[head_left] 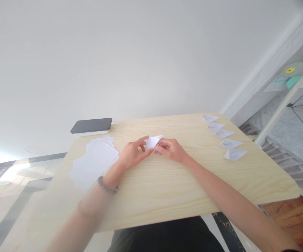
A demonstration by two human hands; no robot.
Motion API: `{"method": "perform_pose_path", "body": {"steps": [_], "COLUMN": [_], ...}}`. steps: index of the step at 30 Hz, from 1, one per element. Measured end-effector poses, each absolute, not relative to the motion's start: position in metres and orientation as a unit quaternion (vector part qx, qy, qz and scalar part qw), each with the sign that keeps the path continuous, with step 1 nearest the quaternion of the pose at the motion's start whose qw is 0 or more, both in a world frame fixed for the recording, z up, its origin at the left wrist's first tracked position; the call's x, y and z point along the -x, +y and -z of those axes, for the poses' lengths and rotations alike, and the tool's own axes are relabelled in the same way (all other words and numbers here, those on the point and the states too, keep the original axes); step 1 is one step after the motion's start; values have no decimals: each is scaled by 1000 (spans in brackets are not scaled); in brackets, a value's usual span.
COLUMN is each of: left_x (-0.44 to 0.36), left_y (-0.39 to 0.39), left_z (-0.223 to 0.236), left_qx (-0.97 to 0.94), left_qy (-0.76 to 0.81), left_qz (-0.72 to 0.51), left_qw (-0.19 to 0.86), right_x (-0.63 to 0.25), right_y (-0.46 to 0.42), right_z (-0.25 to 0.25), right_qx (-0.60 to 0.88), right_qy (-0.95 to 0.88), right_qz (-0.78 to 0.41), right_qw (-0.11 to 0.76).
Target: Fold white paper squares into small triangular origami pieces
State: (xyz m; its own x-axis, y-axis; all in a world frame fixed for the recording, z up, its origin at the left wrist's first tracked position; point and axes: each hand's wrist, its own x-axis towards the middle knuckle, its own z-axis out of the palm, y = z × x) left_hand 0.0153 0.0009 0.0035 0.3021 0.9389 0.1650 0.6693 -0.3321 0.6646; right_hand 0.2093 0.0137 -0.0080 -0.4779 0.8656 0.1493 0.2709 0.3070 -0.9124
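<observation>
A small folded white paper piece (pixel 152 141), triangular with a point to the upper right, sits just above the light wooden table (pixel 167 189). My left hand (pixel 132 153) pinches its left edge with thumb and fingers; a dark bead bracelet is on that wrist. My right hand (pixel 171 148) pinches its right lower edge, fingers curled. Both hands meet at the table's middle.
A loose stack of white paper sheets (pixel 93 161) lies left of my hands. A dark phone on a white box (pixel 91 126) rests at the far left edge. Several folded paper pieces (pixel 226 138) line the right side. A white wall stands behind; a stand's white pole (pixel 277 112) rises at right.
</observation>
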Motion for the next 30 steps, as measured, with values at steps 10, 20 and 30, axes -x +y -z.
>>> {"method": "perform_pose_path", "body": {"steps": [10,20,30], "left_x": [-16,-15,-16], "left_y": [0,1,0], "left_z": [-4,-3,-5], "left_qx": [-766,-771,-772], "left_qy": [526,524,527], "left_qz": [-276,-271,-261], "left_qw": [245,241,242], "right_x": [-208,-208,-208], "right_y": [13,14,13], "right_z": [8,11,8], "right_qx": [393,400,387], "right_qy": [-734,-739,-744], "right_qz": [-447,-434,-442], "right_qw": [327,324,320]}}
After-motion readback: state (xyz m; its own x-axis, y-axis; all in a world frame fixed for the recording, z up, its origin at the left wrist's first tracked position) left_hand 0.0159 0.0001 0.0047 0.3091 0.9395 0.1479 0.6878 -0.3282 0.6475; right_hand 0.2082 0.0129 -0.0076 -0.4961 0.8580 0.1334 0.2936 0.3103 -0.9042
